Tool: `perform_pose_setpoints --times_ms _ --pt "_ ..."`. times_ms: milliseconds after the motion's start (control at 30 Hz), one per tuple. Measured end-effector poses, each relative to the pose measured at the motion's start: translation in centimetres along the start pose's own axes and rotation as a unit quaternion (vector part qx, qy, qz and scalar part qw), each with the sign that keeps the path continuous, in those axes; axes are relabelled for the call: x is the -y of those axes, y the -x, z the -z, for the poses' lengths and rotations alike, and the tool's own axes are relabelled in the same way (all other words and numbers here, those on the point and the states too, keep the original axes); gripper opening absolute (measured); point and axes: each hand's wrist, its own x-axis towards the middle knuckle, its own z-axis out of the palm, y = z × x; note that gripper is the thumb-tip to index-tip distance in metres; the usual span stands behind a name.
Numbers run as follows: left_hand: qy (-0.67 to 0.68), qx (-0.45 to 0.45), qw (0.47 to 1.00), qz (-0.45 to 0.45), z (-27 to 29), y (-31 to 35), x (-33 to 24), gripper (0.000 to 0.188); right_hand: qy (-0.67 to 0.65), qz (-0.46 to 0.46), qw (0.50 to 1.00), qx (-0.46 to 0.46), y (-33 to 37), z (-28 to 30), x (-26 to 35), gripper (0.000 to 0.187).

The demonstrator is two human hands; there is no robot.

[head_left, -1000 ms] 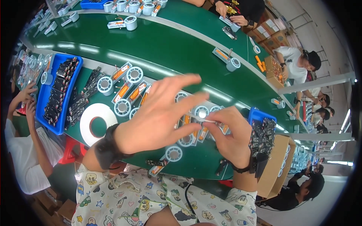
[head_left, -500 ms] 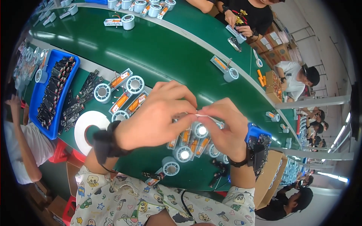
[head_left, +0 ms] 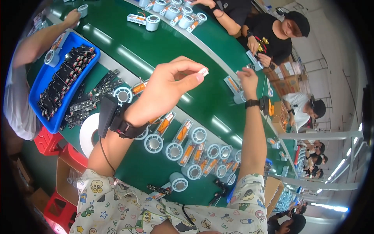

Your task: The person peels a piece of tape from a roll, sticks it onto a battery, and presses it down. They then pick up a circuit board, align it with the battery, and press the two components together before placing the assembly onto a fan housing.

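Note:
My left hand (head_left: 165,84) is raised over the middle of the bench, its thumb and forefinger pinching a small white piece with dark marks (head_left: 203,72), perhaps a connector or tag. Stretched far forward, my right hand (head_left: 248,81) hovers beside a light-blue fan body (head_left: 235,90) on the green belt. Its fingers look loosely apart, with nothing visible in them. Below my hands, several more light-blue fan bodies (head_left: 191,150) lie with handles uncovered, showing orange-wrapped cells. Close to me lies another fan body (head_left: 179,184) with a black circuit board (head_left: 159,189) beside it.
On the left, a blue tray (head_left: 64,126) holds many black circuit boards, with loose boards (head_left: 87,102) beside it. A white tape roll (head_left: 86,134) lies near my left forearm. Co-workers sit across the belt (head_left: 128,58); another person's arm (head_left: 43,43) reaches in at far left.
My hands have parted: the right one moved forward over the belt, while the left rose slightly, keeping the small white piece. At far left, the other person's arm now reaches over the belt.

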Motion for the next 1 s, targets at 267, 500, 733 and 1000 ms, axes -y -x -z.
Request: perform_pose_setpoints --times_ms 267,500,733,1000 --pt "0.019 -0.011 0.998 0.056 2.1 -0.9 -1.1 0.022 -0.065 -0.200 0.976 0.050 1.0 -3.9 1.0 0.037" --pt "-0.044 0.002 0.999 0.027 1.8 -1.1 -0.9 0.023 0.031 -0.174 0.984 0.006 0.3 -6.1 0.9 0.035" --pt "-0.017 0.015 0.999 0.035 1.1 -0.5 -0.2 0.023 0.293 -0.155 0.941 0.065 -0.5 -7.7 5.0 0.027" --pt "-0.110 0.029 0.994 -0.003 1.8 -0.3 -0.8 0.025 0.230 -0.276 0.901 0.245 -3.5 -6.0 5.0 0.035"
